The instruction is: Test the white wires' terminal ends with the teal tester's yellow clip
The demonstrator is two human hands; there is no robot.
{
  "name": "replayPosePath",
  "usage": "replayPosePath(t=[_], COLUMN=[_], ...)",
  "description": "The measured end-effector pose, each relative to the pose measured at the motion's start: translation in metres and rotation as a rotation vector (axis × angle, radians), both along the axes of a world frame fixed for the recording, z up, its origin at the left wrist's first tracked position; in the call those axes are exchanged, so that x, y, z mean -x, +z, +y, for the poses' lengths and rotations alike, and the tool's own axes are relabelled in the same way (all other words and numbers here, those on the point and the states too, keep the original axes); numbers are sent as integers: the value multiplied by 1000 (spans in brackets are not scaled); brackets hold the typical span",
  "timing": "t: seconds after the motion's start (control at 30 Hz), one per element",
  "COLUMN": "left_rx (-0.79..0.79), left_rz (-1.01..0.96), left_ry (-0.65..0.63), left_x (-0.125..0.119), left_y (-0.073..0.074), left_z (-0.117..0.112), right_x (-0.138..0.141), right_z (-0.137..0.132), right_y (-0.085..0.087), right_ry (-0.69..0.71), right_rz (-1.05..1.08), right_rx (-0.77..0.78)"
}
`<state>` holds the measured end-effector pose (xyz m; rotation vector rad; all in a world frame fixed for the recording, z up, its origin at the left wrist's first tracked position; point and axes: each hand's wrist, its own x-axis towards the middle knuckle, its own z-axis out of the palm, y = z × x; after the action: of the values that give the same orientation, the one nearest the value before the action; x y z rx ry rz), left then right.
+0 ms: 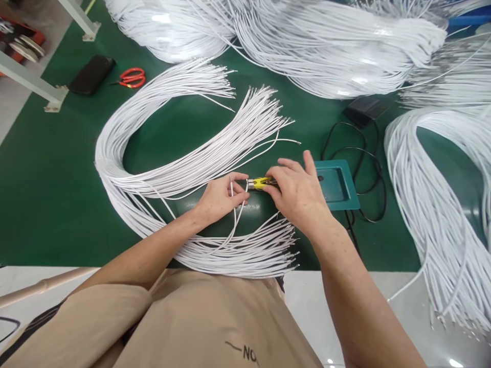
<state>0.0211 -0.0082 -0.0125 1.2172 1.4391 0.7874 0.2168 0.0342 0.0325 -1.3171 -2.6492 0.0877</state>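
Observation:
My left hand (217, 200) pinches a thin white wire (235, 212) between thumb and fingers, and its strands loop down below the fingertips. Around small yellow-handled pliers (261, 182), my right hand (301, 197) is closed. The metal jaws point left and meet the wire right at my left fingertips; whether they are clamped on it I cannot tell. Behind my left hand lies a curved bundle of white wires (192, 148) with its loose ends to the right. Under my left wrist, another fan of wires (245, 253) reaches the table's front edge.
A teal tray (353, 191) sits beside my right hand, with a black cable (379, 179) behind it. Large wire bundles lie at the back (326, 46) and right (425, 179). Red-handled scissors (132, 77) and a dark flat object (92, 75) are at back left.

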Motion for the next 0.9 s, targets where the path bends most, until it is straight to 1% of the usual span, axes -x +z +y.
replayPosePath(t=[0.07,0.13,0.17,0.23,0.3,0.33,0.4,0.47,0.53,0.6,0.73,0.83,0.9], left_rx=[39,75,89,102,95,88,74,66,65,62,28,18,48], left_rz=[-53,-102,-120,-136,-148,-159,-199,-246,-269,-265,-200,-114,-96], left_ry=[0,-6,-10,-9,4,9,-1,-31,-51,-60,-80,-92,-121], left_x=[1,3,4,8,13,15,20,24,27,28,25,23,24], left_y=[0,2,2,5,8,9,12,13,14,14,22,29,29], left_z=[1,2,3,3,3,3,2,2,2,2,0,-2,-3], right_x=[-5,-10,-11,-11,-4,2,18,34,47,53,51,50,51], right_z=[-4,-6,-6,-6,-9,-12,-24,-38,-50,-57,-61,-67,-74], right_y=[-3,-7,-8,-10,-8,-7,-3,-2,-2,-3,-10,-16,-17], right_ry=[-130,-263,-303,-322,-284,-237,-68,162,232,242,235,147,56], right_rz=[37,48,47,48,78,110,182,217,220,215,202,141,82], right_rx=[-105,-176,-190,-199,-194,-180,-121,-48,-52,-72,-61,24,118])
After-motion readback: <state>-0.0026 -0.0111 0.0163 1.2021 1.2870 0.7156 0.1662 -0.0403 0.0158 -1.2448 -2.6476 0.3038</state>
